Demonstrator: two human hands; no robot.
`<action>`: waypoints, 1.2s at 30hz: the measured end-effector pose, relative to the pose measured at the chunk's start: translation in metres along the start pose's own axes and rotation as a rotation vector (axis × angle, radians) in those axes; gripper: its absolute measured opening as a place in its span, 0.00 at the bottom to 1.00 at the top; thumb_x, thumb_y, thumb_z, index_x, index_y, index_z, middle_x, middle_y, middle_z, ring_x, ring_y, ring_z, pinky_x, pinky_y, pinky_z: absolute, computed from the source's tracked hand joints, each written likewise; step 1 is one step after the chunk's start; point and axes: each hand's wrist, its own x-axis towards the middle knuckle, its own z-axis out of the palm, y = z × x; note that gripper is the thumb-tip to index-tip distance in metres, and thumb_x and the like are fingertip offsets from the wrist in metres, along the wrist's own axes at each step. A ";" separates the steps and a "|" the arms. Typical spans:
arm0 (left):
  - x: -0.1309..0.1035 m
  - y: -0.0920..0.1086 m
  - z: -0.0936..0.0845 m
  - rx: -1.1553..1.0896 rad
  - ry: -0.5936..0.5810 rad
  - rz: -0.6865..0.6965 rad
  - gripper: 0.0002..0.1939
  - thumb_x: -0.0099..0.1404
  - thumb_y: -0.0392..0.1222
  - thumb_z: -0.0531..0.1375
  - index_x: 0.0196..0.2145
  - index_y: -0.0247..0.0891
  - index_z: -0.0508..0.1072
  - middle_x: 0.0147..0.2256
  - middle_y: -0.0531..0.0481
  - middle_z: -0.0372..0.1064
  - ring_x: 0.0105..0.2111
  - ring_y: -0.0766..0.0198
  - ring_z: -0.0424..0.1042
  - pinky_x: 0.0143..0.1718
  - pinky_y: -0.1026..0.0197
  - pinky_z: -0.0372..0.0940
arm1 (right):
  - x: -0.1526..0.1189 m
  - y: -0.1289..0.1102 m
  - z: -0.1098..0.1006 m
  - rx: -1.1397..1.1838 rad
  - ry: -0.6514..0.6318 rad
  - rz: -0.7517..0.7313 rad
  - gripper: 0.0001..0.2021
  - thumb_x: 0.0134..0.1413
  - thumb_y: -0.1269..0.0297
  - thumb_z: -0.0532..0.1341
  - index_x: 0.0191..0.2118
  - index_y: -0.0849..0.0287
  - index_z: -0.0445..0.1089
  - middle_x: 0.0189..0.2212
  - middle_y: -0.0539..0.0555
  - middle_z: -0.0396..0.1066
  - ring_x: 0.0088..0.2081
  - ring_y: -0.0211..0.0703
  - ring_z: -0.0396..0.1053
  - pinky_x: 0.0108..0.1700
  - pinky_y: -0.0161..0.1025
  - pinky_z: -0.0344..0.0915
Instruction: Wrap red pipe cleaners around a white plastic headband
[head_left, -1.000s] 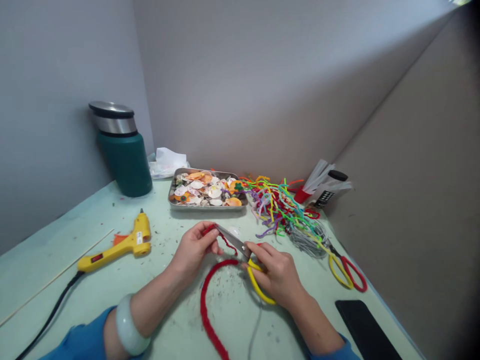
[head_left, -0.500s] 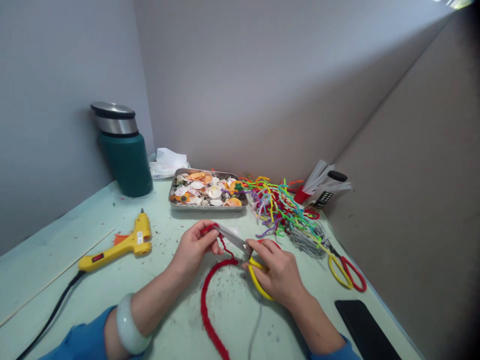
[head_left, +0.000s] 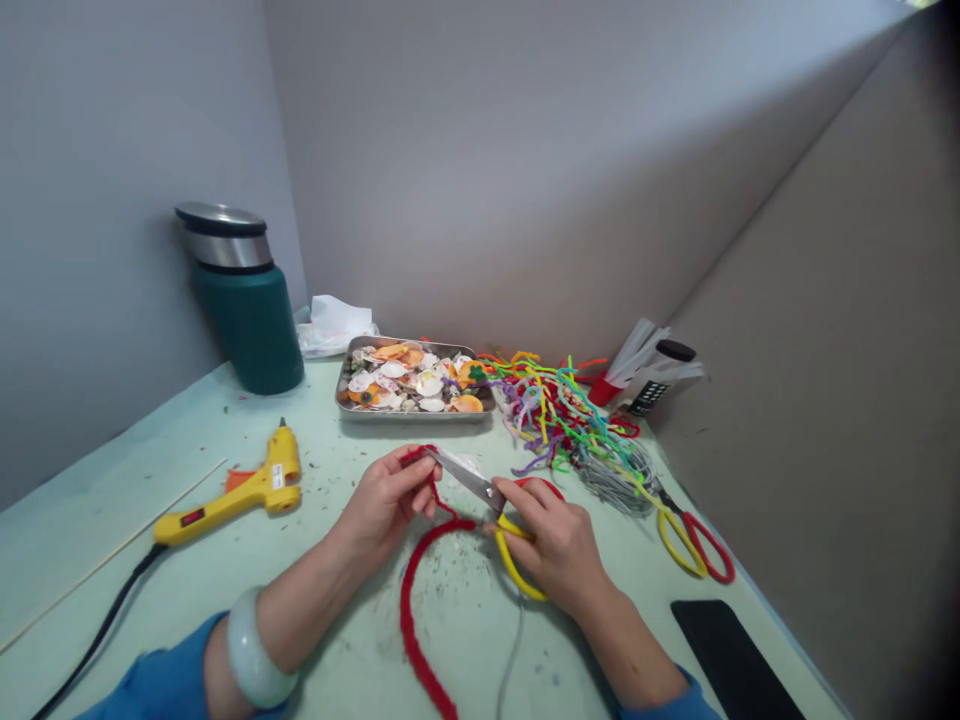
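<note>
My left hand (head_left: 386, 497) pinches the thin end of a red fuzzy strand (head_left: 409, 610), whose thicker part curves down over the table towards me. In my right hand (head_left: 559, 540) is a pair of scissors (head_left: 517, 572) with yellow and red handles. Its blades point left, and their tips meet the red strand at my left fingertips. Whether the blades are fully closed there I cannot tell. A thin grey wire (head_left: 513, 650) runs down from below the scissors.
A yellow glue gun (head_left: 240, 497) and a thin stick lie left. Behind them stands a green bottle (head_left: 251, 320). A metal tray (head_left: 412, 415) of shells is ahead. Colourful pipe cleaners (head_left: 559, 410), second scissors (head_left: 694, 545) and a black flat object (head_left: 731, 655) are on the right.
My left hand has shifted slightly left and down with the red strand in it. The strand's loop below my fingers has moved left. My right hand with the scissors is nearly still.
</note>
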 end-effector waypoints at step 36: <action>0.002 -0.002 -0.004 -0.062 0.063 0.006 0.08 0.58 0.33 0.61 0.36 0.33 0.69 0.25 0.55 0.66 0.14 0.79 0.56 0.19 0.70 0.59 | 0.001 0.000 -0.001 -0.058 0.001 0.178 0.19 0.56 0.54 0.58 0.50 0.59 0.68 0.30 0.54 0.72 0.26 0.39 0.68 0.28 0.34 0.59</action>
